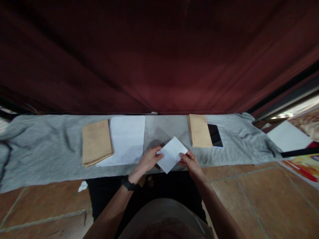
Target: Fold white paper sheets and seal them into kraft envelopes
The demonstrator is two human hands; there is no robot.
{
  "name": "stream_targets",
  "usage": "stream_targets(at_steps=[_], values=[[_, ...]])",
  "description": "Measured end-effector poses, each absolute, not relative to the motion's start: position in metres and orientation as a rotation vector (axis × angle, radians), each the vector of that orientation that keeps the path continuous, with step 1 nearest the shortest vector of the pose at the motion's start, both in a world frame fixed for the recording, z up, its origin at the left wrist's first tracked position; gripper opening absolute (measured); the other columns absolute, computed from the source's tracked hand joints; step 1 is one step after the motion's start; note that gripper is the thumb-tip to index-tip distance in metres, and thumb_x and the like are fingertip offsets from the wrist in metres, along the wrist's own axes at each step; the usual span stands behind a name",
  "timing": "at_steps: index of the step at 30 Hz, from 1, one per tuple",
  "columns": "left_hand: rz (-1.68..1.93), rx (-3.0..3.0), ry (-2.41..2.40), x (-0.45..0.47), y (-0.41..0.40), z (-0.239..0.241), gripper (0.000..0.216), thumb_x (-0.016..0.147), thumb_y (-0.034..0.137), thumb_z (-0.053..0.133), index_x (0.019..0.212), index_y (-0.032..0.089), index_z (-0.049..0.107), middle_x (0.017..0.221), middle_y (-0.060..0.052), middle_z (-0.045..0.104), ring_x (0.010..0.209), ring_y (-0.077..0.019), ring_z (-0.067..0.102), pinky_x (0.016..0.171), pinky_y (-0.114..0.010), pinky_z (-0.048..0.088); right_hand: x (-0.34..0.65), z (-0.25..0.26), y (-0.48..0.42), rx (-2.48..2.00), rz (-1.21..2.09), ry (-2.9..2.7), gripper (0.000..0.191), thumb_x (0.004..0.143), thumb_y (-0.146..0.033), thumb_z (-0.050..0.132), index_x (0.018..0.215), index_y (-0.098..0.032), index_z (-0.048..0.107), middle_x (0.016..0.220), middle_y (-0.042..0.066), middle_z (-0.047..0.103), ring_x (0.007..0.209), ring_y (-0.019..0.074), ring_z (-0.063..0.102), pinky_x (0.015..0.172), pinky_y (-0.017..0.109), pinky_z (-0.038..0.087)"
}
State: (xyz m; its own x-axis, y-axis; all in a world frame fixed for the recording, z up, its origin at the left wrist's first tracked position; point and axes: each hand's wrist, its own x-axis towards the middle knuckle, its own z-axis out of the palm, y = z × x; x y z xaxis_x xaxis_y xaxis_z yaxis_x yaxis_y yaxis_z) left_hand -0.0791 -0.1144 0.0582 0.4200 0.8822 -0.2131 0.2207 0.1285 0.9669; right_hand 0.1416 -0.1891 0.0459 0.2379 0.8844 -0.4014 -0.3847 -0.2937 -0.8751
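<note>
I can see a white paper square [171,155] just below the frame's centre, the left hand [150,158] pinching its left corner, the right hand [191,162] its right side, thumbs on top. I'd judge it light, slightly stiff, easily creased, best held lightly by the edges.

The held sheet [171,155] looks smooth, matt paper; the envelopes [96,141], dull paper; the cover [239,139], wrinkled cloth; the screen [216,135], smooth and glossy; the tiles [231,196], matt.
</note>
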Motion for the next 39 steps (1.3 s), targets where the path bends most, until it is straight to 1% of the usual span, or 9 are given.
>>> stream_targets(at_steps=[5,11,15,18,22,26,32,35,39], values=[[0.991,1.124,1.231,-0.071,-0.108,0.057,0.042,0.070,0.037,0.078,0.107,0.019,0.067,0.081,0.001,0.068,0.072,-0.0158,0.064,0.066,-0.025,0.048,0.134,0.038,-0.192,-1.288,1.378,-0.335,0.037,0.059,-0.039,0.091,0.078,-0.019,0.067,0.075,0.001,0.074,0.062,0.0172,0.071,0.063,0.032,0.063],[1.010,1.103,1.279,-0.065,-0.121,0.030,0.067,0.077,0.023,0.071,0.140,0.018,0.050,0.087,-0.001,0.070,0.077,-0.0179,0.066,0.075,-0.032,0.054,0.122,0.023,-0.198,-1.316,1.272,-0.363,0.043,0.064,-0.049,0.087,0.087,-0.019,0.066,0.075,0.001,0.072,0.064,0.0190,0.070,0.065,0.035,0.063],[0.960,1.408,1.365,-0.067,-0.112,0.023,0.070,0.077,0.010,0.064,0.144,0.023,0.049,0.105,-0.003,0.070,0.092,-0.0199,0.067,0.088,-0.036,0.055,0.134,0.016,-0.203,-1.497,0.965,-0.743,0.040,0.081,-0.050,0.070,0.107,-0.020,0.065,0.100,0.007,0.073,0.086,0.0239,0.071,0.071,0.038,0.062],[0.867,1.600,1.388,-0.065,-0.101,0.024,0.073,0.077,0.004,0.059,0.147,0.022,0.047,0.122,-0.007,0.068,0.106,-0.0230,0.066,0.097,-0.040,0.053,0.144,0.016,-0.203,-1.631,0.588,-1.198,0.033,0.094,-0.039,0.056,0.119,-0.020,0.064,0.121,0.013,0.068,0.111,0.0268,0.065,0.094,0.047,0.057],[0.800,1.808,1.399,-0.058,-0.093,0.022,0.074,0.081,0.003,0.051,0.153,0.019,0.038,0.137,-0.011,0.062,0.120,-0.0264,0.062,0.104,-0.043,0.052,0.141,0.013,-0.200,-1.610,0.280,-1.707,0.035,0.101,-0.025,0.044,0.131,-0.019,0.061,0.138,0.015,0.061,0.131,0.0274,0.055,0.110,0.052,0.045],[0.837,2.033,1.464,-0.051,-0.101,0.020,0.072,0.085,0.001,0.045,0.153,0.019,0.035,0.142,-0.012,0.058,0.128,-0.0257,0.058,0.107,-0.044,0.050,0.127,0.005,-0.197,-1.675,0.151,-1.983,0.046,0.103,-0.027,0.041,0.148,-0.017,0.047,0.151,0.015,0.051,0.142,0.0284,0.045,0.118,0.054,0.035],[0.696,2.494,1.457,-0.031,-0.142,0.023,0.050,0.100,0.020,0.040,0.150,0.014,0.039,0.159,-0.014,0.039,0.150,-0.0275,0.032,0.121,-0.049,0.034,0.127,-0.001,-0.199,-1.745,0.047,-2.119,0.054,0.104,-0.026,0.037,0.156,-0.015,0.034,0.158,0.013,0.041,0.146,0.0264,0.039,0.122,0.049,0.028],[0.560,2.587,1.334,-0.018,-0.157,0.019,0.051,0.104,0.032,0.035,0.151,0.012,0.038,0.158,-0.014,0.041,0.150,-0.0254,0.031,0.122,-0.047,0.033,0.133,-0.001,-0.198,-1.728,0.072,-2.164,0.055,0.102,-0.020,0.031,0.157,-0.014,0.030,0.159,0.011,0.039,0.147,0.0234,0.036,0.122,0.047,0.027],[0.466,2.607,1.392,-0.015,-0.158,0.013,0.060,0.105,0.044,0.033,0.152,0.007,0.036,0.160,-0.016,0.037,0.152,-0.0252,0.026,0.124,-0.046,0.028,0.137,-0.001,-0.194,-1.784,0.063,-2.146,0.054,0.103,-0.023,0.032,0.156,-0.015,0.034,0.159,0.011,0.039,0.148,0.0245,0.036,0.122,0.047,0.027]])
